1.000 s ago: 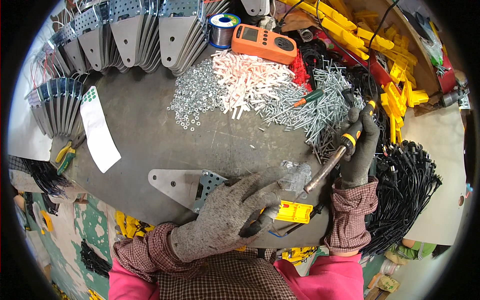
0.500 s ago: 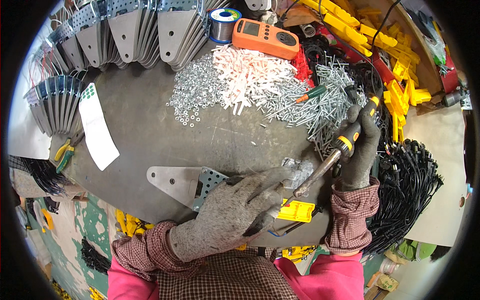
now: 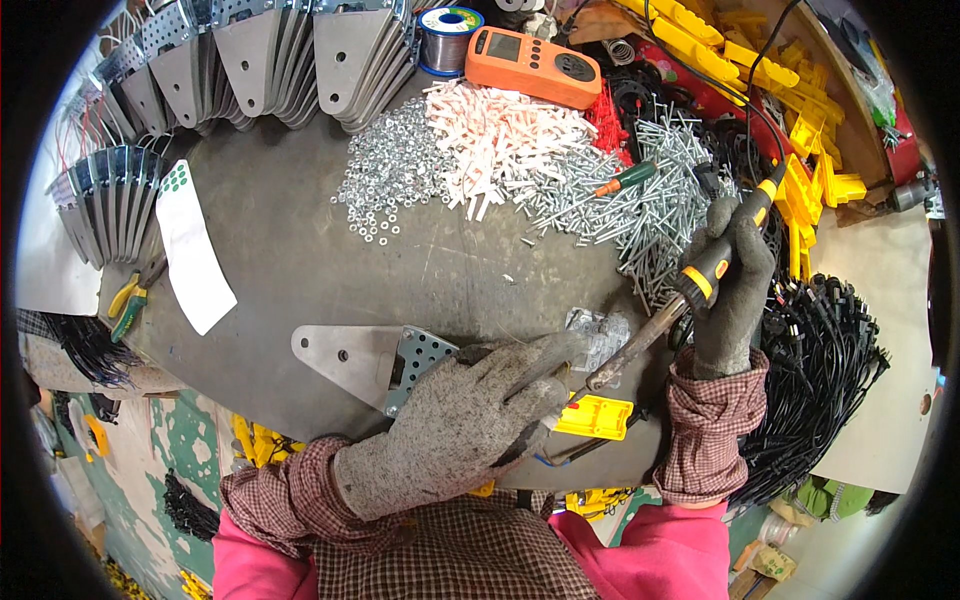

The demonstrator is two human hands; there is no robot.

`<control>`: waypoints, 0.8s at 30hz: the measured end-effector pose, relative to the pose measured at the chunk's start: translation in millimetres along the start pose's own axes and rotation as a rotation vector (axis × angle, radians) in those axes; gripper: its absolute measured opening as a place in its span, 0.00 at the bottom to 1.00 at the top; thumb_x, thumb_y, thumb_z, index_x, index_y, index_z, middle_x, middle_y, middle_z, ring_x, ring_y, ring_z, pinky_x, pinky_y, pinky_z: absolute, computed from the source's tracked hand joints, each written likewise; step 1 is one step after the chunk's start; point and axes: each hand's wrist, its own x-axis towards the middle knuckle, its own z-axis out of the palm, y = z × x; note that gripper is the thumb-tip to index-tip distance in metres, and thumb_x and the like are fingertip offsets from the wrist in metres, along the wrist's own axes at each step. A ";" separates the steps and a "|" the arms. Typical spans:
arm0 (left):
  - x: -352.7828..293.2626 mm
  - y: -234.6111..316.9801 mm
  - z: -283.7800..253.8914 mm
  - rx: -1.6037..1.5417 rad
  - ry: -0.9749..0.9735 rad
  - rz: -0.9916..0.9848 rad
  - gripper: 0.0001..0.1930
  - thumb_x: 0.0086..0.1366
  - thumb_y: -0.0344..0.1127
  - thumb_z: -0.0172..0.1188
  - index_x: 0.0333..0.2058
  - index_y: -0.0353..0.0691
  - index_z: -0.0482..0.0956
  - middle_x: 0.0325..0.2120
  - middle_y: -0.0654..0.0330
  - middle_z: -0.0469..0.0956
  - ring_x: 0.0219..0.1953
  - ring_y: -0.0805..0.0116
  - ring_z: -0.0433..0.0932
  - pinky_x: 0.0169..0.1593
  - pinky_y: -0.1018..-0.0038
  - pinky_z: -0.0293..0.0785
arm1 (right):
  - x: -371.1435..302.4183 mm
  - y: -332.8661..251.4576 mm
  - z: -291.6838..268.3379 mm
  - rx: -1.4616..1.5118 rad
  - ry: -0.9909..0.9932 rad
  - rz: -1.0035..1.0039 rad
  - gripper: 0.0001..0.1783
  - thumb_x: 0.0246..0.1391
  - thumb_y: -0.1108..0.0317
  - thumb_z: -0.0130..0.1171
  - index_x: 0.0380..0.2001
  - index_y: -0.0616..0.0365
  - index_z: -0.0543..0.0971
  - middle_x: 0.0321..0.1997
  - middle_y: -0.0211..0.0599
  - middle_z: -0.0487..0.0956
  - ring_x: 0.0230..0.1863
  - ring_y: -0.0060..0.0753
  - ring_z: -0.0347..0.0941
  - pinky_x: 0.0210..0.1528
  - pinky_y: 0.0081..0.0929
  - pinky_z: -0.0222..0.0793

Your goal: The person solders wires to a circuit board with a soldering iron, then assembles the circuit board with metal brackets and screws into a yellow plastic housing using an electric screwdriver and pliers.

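My right hand (image 3: pixel 735 310), in a grey glove, is closed around the black-and-yellow handle of a soldering iron (image 3: pixel 645 342). The iron slants down and left, its tip by the fingertips of my other hand. My left hand (image 3: pixel 460 420), gloved too, has its fingers bent together over small parts; what they pinch is hidden. An open yellow plastic housing (image 3: pixel 600 417) lies just right of those fingers, with a cord beside it. Behind the iron's barrel rests a crumpled clear plastic piece (image 3: pixel 600 338). A grey metal bracket (image 3: pixel 345 358) with a perforated end lies partly under my left hand.
Heaps of nuts (image 3: pixel 390 170), pale sleeves (image 3: pixel 500 140) and screws (image 3: pixel 660 180) spread across the back, near an orange meter (image 3: pixel 533 66) and a solder spool (image 3: pixel 448 45). Black cords (image 3: pixel 815 390) pile up at right. Stacked brackets (image 3: pixel 260 60), a paper strip (image 3: pixel 195 260) and pliers (image 3: pixel 132 305) sit left.
My right hand and the iron's handle have shifted slightly right, while the tip stays by my left fingers. My left hand keeps nearly the same place.
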 end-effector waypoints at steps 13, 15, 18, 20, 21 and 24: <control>-1.4 -1.2 1.3 0.029 -0.040 -0.010 0.14 0.55 0.35 0.66 0.41 0.47 0.77 0.53 0.55 0.74 0.46 0.52 0.79 0.42 0.61 0.77 | -3.1 -2.1 4.8 0.008 0.063 -0.029 0.17 0.60 0.49 0.52 0.32 0.51 0.70 0.18 0.21 0.67 0.15 0.13 0.62 0.15 0.12 0.55; -1.2 -1.0 1.0 0.044 -0.056 -0.013 0.14 0.55 0.35 0.66 0.41 0.46 0.77 0.53 0.54 0.74 0.47 0.52 0.79 0.43 0.61 0.78 | -3.7 -2.3 7.1 0.023 0.114 -0.060 0.17 0.60 0.49 0.52 0.32 0.51 0.70 0.18 0.20 0.67 0.15 0.13 0.62 0.15 0.12 0.56; 0.2 -1.6 1.3 0.023 -0.040 -0.008 0.14 0.55 0.35 0.66 0.41 0.45 0.77 0.53 0.54 0.73 0.46 0.51 0.79 0.43 0.60 0.78 | -4.4 -3.5 6.9 0.005 0.107 -0.046 0.16 0.61 0.50 0.52 0.32 0.51 0.69 0.18 0.20 0.67 0.15 0.13 0.62 0.15 0.12 0.56; 0.3 -3.5 2.3 0.030 -0.004 0.023 0.14 0.55 0.34 0.66 0.41 0.45 0.77 0.53 0.53 0.74 0.46 0.50 0.79 0.42 0.60 0.78 | -3.9 -3.7 5.0 -0.028 0.066 -0.063 0.17 0.61 0.49 0.53 0.32 0.51 0.69 0.17 0.20 0.66 0.15 0.13 0.61 0.15 0.12 0.56; 0.6 -2.9 2.1 0.030 -0.006 0.023 0.14 0.55 0.34 0.66 0.41 0.45 0.77 0.53 0.53 0.74 0.46 0.50 0.79 0.42 0.60 0.78 | -3.8 -3.7 4.7 -0.027 0.068 -0.062 0.17 0.61 0.49 0.53 0.32 0.51 0.69 0.17 0.20 0.66 0.15 0.13 0.61 0.15 0.12 0.56; 2.7 -0.3 -0.6 0.051 -0.022 -0.006 0.15 0.54 0.33 0.66 0.41 0.45 0.77 0.53 0.53 0.73 0.45 0.50 0.79 0.42 0.60 0.78 | -2.4 -5.1 3.5 -0.015 0.057 -0.068 0.17 0.62 0.49 0.52 0.31 0.51 0.69 0.17 0.20 0.65 0.15 0.12 0.60 0.15 0.13 0.56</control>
